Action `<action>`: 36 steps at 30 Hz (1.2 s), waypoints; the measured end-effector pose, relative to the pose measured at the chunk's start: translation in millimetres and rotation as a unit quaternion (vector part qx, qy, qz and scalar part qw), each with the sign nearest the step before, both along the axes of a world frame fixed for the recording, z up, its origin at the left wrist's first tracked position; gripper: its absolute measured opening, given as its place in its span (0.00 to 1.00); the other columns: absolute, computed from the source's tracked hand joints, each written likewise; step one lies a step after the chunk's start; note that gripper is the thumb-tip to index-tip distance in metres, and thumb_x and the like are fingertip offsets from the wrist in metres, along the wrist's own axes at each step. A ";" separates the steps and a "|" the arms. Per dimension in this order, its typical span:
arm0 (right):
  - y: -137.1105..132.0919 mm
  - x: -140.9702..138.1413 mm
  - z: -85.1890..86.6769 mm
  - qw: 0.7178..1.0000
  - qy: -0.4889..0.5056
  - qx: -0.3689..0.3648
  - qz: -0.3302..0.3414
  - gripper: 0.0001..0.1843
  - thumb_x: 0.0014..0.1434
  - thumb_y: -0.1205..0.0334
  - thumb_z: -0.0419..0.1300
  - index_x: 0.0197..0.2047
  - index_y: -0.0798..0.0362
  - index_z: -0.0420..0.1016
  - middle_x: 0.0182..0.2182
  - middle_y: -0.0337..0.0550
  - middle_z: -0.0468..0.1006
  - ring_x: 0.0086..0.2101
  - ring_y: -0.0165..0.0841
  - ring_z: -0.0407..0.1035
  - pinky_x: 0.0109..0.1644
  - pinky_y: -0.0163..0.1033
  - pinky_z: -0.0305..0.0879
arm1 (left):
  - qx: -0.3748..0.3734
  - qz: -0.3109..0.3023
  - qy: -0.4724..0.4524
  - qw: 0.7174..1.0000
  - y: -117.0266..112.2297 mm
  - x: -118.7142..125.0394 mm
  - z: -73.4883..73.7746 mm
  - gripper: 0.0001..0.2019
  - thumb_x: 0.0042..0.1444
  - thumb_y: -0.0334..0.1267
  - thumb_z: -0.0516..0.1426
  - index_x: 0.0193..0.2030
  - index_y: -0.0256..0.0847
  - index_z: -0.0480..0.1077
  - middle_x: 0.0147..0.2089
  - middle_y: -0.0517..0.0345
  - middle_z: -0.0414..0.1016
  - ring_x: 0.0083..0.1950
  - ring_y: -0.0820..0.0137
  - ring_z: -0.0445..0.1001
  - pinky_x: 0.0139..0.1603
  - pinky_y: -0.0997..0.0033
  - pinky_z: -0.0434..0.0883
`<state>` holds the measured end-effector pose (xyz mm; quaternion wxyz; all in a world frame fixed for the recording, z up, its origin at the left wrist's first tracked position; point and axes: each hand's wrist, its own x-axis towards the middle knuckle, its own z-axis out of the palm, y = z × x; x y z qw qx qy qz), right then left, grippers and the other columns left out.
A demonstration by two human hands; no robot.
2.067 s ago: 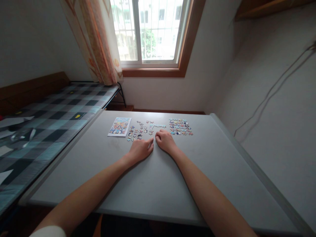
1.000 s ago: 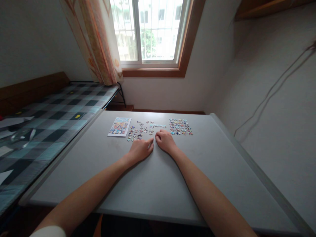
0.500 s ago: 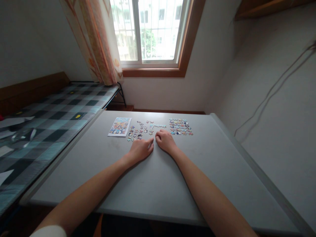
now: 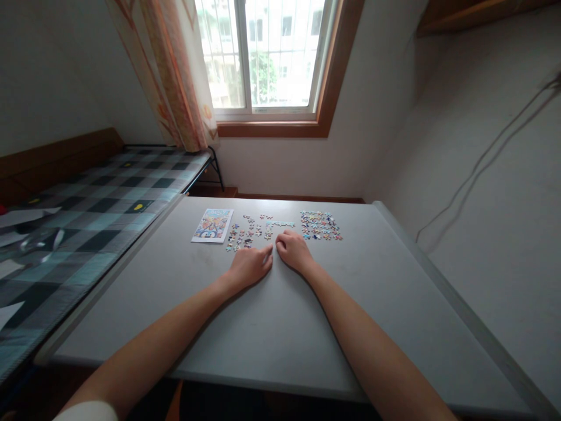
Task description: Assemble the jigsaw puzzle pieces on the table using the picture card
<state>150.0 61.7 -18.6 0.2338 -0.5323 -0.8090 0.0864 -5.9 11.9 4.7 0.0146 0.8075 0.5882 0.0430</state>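
Note:
My left hand (image 4: pixel 252 263) rests on the table just below the loose jigsaw pieces (image 4: pixel 240 234), its fingers curled in and pressed together. My right hand (image 4: pixel 293 250) lies closed to the right, its knuckles just below a partly joined strip of puzzle (image 4: pixel 281 223). That strip is pale blue and forms a corner, with a short arm running down at its left end. A small gap separates the two hands. Whether either hand has a piece in it is hidden by the fingers.
A printed picture sheet (image 4: pixel 213 225) lies left of the loose pieces. More jigsaw pieces (image 4: pixel 319 225) are laid out in rows at the right. All are on a grey table (image 4: pixel 263 345). A bed with a checked cover (image 4: pixel 100 204) stands at the left, below a curtained window (image 4: pixel 280 58).

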 end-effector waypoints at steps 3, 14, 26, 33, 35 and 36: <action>0.4 0.1 -0.4 1.000 0.000 -0.001 -0.002 0.11 0.58 0.66 0.51 0.32 0.52 0.75 0.33 0.42 0.71 0.36 0.32 0.64 0.41 0.35 0.53 | 0.001 -0.001 0.004 1.000 0.1 -0.2 -0.6 0.20 0.61 0.46 0.44 0.57 0.51 0.65 0.34 0.51 0.78 0.35 0.62 0.75 0.39 0.66 0.66; -0.1 0.0 0.6 1.000 0.009 0.003 0.002 0.11 0.57 0.67 0.51 0.31 0.52 0.74 0.32 0.42 0.71 0.35 0.32 0.64 0.40 0.35 0.54 | 0.007 -0.006 0.002 1.000 0.9 -0.6 -2.1 0.20 0.61 0.47 0.43 0.57 0.51 0.65 0.34 0.51 0.78 0.34 0.62 0.75 0.38 0.66 0.66; -0.9 -0.5 1.7 1.000 0.006 0.000 0.002 0.11 0.58 0.67 0.51 0.31 0.52 0.74 0.32 0.42 0.71 0.36 0.32 0.64 0.41 0.35 0.54 | -0.008 0.007 -0.008 1.000 0.4 0.5 0.3 0.20 0.61 0.46 0.45 0.56 0.50 0.66 0.34 0.51 0.77 0.36 0.63 0.75 0.40 0.66 0.66; -0.3 0.0 1.5 1.000 0.005 0.005 0.002 0.11 0.57 0.67 0.51 0.31 0.52 0.74 0.32 0.42 0.71 0.35 0.32 0.64 0.40 0.35 0.53 | 0.003 -0.006 0.002 1.000 0.8 -0.8 -1.7 0.20 0.61 0.46 0.44 0.57 0.51 0.65 0.34 0.51 0.78 0.35 0.61 0.75 0.38 0.66 0.66; -0.2 0.1 1.6 1.000 0.003 0.002 0.001 0.11 0.58 0.67 0.51 0.31 0.52 0.74 0.32 0.42 0.71 0.36 0.32 0.64 0.41 0.35 0.53 | 0.004 -0.006 0.002 1.000 0.6 -0.6 -1.9 0.20 0.61 0.46 0.44 0.57 0.52 0.65 0.34 0.52 0.78 0.35 0.62 0.75 0.39 0.66 0.66; -0.3 0.1 1.6 1.000 0.002 0.000 0.001 0.11 0.58 0.67 0.51 0.31 0.52 0.74 0.32 0.42 0.71 0.36 0.32 0.64 0.41 0.35 0.54 | 0.002 -0.003 0.001 1.000 0.5 -0.3 -1.8 0.20 0.61 0.46 0.44 0.57 0.52 0.65 0.35 0.52 0.78 0.35 0.62 0.75 0.39 0.66 0.66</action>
